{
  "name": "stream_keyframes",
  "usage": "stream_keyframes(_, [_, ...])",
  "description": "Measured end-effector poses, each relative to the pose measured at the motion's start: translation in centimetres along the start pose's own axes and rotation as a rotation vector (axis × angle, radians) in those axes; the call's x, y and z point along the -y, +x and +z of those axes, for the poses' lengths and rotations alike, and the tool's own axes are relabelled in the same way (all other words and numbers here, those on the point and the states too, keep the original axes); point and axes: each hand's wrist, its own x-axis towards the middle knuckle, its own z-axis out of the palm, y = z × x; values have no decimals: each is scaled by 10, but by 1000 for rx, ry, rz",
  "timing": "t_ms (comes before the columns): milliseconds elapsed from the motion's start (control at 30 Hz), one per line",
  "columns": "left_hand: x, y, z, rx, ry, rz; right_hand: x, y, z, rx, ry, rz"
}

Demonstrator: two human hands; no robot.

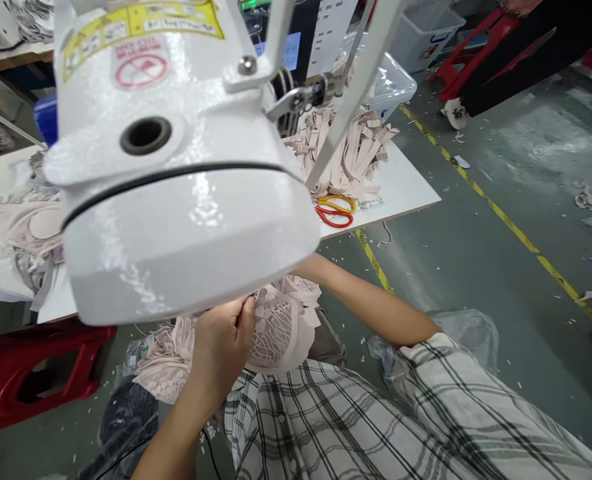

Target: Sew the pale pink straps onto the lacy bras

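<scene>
Clearly, the left hand (223, 333) is mostly closed — fingers curled under, thumb drawn in beside the forefinger — and it pinches the upper edge of a pale pink lace garment piece with a rounded cup (276, 333). That piece hangs just below the glossy white sewing machine head (191, 247), in front of the wearer's black-and-white checked shirt (321, 420), and its gathered lace spreads out on both sides of the hand. The right hand (310, 267) reaches in from the other side, mostly hidden behind the machine head, so I cannot tell whether it is spread or closed. Near it, red-and-yellow-handled scissors (335, 223) lie on the white worktop (411, 190), beside a heap of pale pink fabric strips (359, 150).
</scene>
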Motion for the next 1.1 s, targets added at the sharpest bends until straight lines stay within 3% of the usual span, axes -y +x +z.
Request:
stream_keyframes(300, [-2, -9, 0, 2, 58, -36, -24, 9, 8, -39, -39, -44])
stream_keyframes(1100, [7, -17, 2, -134, 57, -30, -28, 8, 18, -157, 24, -92])
